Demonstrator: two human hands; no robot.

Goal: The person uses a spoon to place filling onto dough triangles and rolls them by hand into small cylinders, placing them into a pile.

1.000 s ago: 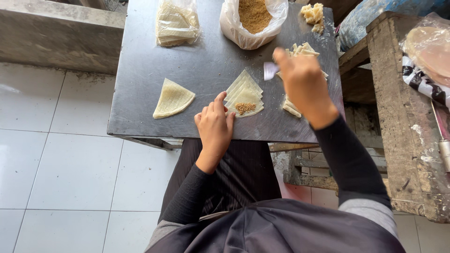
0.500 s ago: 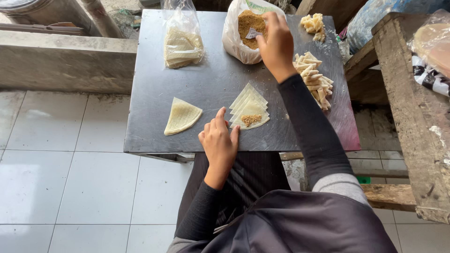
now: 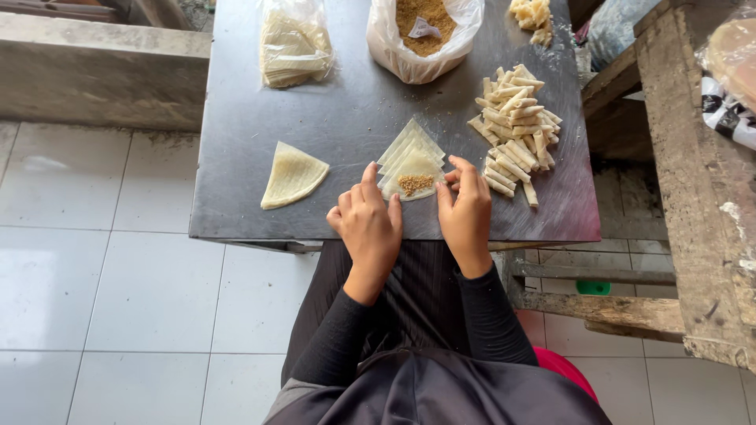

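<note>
A small stack of pale triangular pastry sheets [image 3: 411, 156] lies near the front of the dark tabletop [image 3: 354, 110], with a dab of brown crumbly filling [image 3: 415, 184] on the top sheet. My left hand [image 3: 368, 224] rests at the stack's left corner, fingertips on the sheet's edge. To the right of the filling, the fingers of my right hand [image 3: 466, 212] touch the top sheet's right edge. Neither hand has lifted anything.
A pile of rolled pastry sticks [image 3: 516, 126] lies right of the stack. A plastic bag of brown filling [image 3: 425, 31] with a small scoop, a bag of sheets [image 3: 294, 47] and a lone folded sheet [image 3: 291, 175] share the table. A rough wooden bench [image 3: 693, 205] stands to the right.
My right hand has come back from the filling bag at the far edge and now touches the top sheet. My left hand stayed by the stack.
</note>
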